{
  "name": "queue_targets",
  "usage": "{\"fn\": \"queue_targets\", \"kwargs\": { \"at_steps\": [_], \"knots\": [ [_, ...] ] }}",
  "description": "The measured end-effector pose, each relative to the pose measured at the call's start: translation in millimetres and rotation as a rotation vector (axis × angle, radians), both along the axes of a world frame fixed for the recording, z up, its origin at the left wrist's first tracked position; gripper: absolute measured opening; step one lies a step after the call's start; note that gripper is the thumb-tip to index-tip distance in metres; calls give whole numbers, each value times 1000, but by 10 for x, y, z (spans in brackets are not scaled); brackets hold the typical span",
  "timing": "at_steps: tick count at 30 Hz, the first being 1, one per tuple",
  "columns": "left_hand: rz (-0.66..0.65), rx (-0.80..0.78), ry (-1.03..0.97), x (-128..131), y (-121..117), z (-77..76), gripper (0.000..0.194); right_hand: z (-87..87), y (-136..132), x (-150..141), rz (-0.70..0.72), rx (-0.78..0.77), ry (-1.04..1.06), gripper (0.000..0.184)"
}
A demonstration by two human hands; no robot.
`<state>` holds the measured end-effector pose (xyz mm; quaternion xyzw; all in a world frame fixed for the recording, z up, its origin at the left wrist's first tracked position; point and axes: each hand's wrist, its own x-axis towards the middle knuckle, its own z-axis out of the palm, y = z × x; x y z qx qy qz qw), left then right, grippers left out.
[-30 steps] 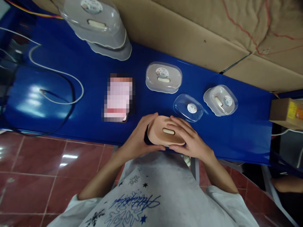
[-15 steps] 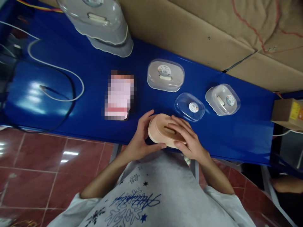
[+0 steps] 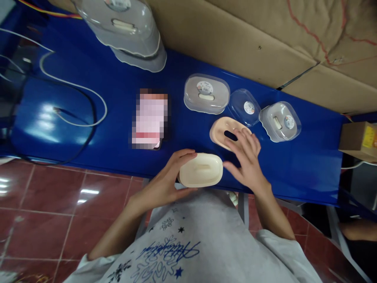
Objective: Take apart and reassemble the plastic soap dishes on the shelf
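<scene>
A cream oval plastic tray, open side up, sits at the table's front edge, with my left hand wrapped round its left end. Inside it a short raised ridge shows. Behind and right of the tray a peach oval lid with a slot in its middle lies on the table, underside up. My right hand is over the lid's right part with fingers spread, the fingertips at its surface and the thumb apart near the tray. Beyond the lid rests a clear oval cover with a round label.
Clear-covered oval boxes stand behind: one at centre, one at right, and a tall stack at back left. A blurred phone-like screen lies left. Cables cross the blue table. A cardboard wall backs it.
The peach lid has come off the cream tray and now lies farther back, right of it. The clear cover has shifted back, and the right-hand box slightly. My left hand keeps the tray.
</scene>
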<state>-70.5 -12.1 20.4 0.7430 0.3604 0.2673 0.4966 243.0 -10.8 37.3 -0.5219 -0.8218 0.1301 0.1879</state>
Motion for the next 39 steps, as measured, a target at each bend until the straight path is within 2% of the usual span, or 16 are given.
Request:
{"fn": "queue_targets", "kwargs": {
  "at_steps": [3, 4, 6, 8, 10, 13, 15, 17, 20, 22, 25, 27, 30, 35, 37, 39],
  "knots": [
    [137, -103, -276, 122, -55, -41, 109, 76, -152, -182, 234, -78, 104, 87],
    [183, -172, -376, 180, -79, -41, 113, 86, -200, -248, 270, -92, 118, 87],
    [247, -374, -578, 319, -126, -13, 119, 82, -265, -364, 248, -78, 124, 84],
    [292, -668, -758, 465, -153, 47, 109, 61, -273, -432, 194, -43, 96, 83],
    [371, -927, -810, 581, -151, 114, 91, 40, -229, -423, 196, -42, 50, 87],
    [492, -1095, -814, 632, -112, 186, 77, 12, -103, -251, 187, -67, 38, 101],
    [546, -1110, -834, 592, -85, 201, 71, -19, -16, -76, 63, -27, 10, 95],
    [592, -1101, -861, 538, -66, 193, 64, -56, 46, 70, -60, 41, -78, 73],
    [602, -1115, -906, 522, -51, 149, 60, -64, 50, 109, -116, 135, -134, 56],
    [580, -1119, -914, 567, -43, 112, 64, -8, -7, 3, -88, 159, -53, 58],
    [544, -1110, -907, 662, -36, 65, 68, 123, -131, -240, 34, 120, 76, 68],
    [531, -1108, -909, 710, -34, 45, 73, 180, -199, -377, 82, 104, 89, 73],
    [525, -1084, -918, 745, -21, 44, 76, 171, -260, -479, 93, 107, 53, 80],
    [508, -1079, -920, 757, 37, 114, 83, 60, -267, -418, 145, 98, -8, 78],
    [522, -1052, -902, 753, 52, 135, 80, 32, -168, -309, 193, 87, 37, 68],
    [535, -1000, -895, 743, 57, 133, 73, 10, 22, -154, 153, 95, 105, 58]
  ]
}}
